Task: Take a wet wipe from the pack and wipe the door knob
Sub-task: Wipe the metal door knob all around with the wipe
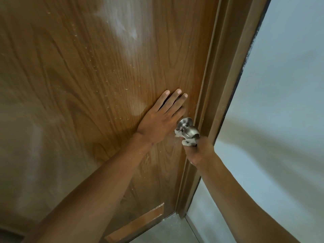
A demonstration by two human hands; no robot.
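Wipe (187,140) gripped under knob (190,131), R hand (198,151) (L (161,120) flat).

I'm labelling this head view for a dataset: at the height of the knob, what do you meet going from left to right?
Wooden door → left hand flat on the door → door knob with the wet wipe beneath it → right hand holding the wipe → door frame → pale wall.

We see the door frame (213,95) crowding the door knob (189,131) rightward; our left hand (162,118) blocks leftward; above stays open.
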